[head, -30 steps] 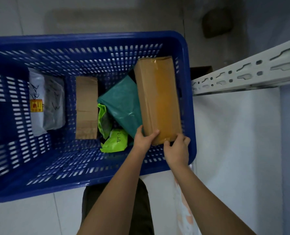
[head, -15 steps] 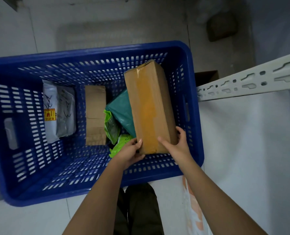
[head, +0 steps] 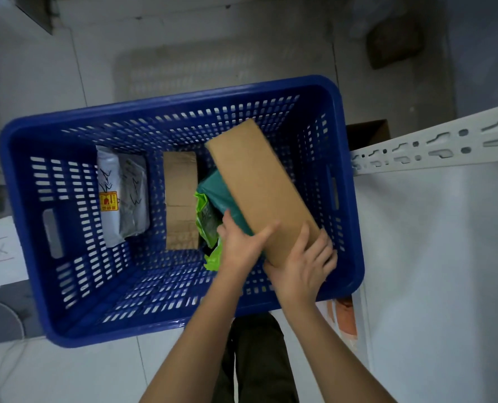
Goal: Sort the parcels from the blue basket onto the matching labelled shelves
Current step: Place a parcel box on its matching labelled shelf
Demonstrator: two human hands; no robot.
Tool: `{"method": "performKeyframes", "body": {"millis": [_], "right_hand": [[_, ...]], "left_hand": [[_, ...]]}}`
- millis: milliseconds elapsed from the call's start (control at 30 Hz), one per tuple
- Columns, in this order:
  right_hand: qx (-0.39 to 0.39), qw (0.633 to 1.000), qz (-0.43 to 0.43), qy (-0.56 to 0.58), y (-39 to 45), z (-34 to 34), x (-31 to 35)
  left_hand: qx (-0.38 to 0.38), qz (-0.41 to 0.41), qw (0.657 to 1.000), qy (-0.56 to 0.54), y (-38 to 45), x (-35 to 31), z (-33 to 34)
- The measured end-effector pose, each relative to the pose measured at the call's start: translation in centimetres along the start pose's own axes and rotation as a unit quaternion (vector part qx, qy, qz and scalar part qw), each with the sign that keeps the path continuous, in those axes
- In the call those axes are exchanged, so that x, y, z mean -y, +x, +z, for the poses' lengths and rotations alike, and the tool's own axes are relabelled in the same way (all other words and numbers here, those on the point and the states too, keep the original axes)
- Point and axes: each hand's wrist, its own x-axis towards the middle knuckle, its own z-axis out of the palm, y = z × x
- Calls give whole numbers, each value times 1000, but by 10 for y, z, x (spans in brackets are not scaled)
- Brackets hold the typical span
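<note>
**Two hands gripping a long cardboard box over the blue basket**

The left hand [head: 239, 245] clasps the near end of the long cardboard box [head: 261, 187] from its left side, thumb laid across the top face. The right hand [head: 306, 263] cups the same end from below and from the right, fingers curled round the edge. The box is tilted, its far end pointing away and to the left, inside the right half of the blue basket [head: 27, 228]. Beneath the box lies a dark green mailer bag [head: 217, 193], with a bright green bag [head: 204, 216] just beside it. Left of these a smaller cardboard parcel [head: 181, 199] lies on the basket floor, and further left a white-grey mailer with a yellow sticker [head: 120, 196]. At right, a perforated metal shelf post [head: 434, 146] runs beside the basket rim, above a white shelf panel [head: 434, 257]. The basket stands on a pale tiled floor [head: 67, 373].
</note>
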Motion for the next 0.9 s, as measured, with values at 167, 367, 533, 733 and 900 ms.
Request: {"method": "performKeyframes", "body": {"millis": [167, 367, 533, 733, 900], "right_hand": [[-61, 995, -80, -7, -23, -3, 15], [-57, 988, -140, 27, -28, -3, 19], [32, 965, -79, 248, -24, -30, 6], [216, 906, -62, 359, -11, -84, -10], [413, 782, 23, 466, -13, -107, -4]], "left_hand": [[-111, -95, 989, 11, -6, -28, 27], [-118, -166, 979, -12, 13, -38, 10], [-53, -76, 987, -135, 14, -2, -32], [44, -8, 986, -162, -16, 40, -95], [191, -5, 961, -198, -46, 41, -124]]}}
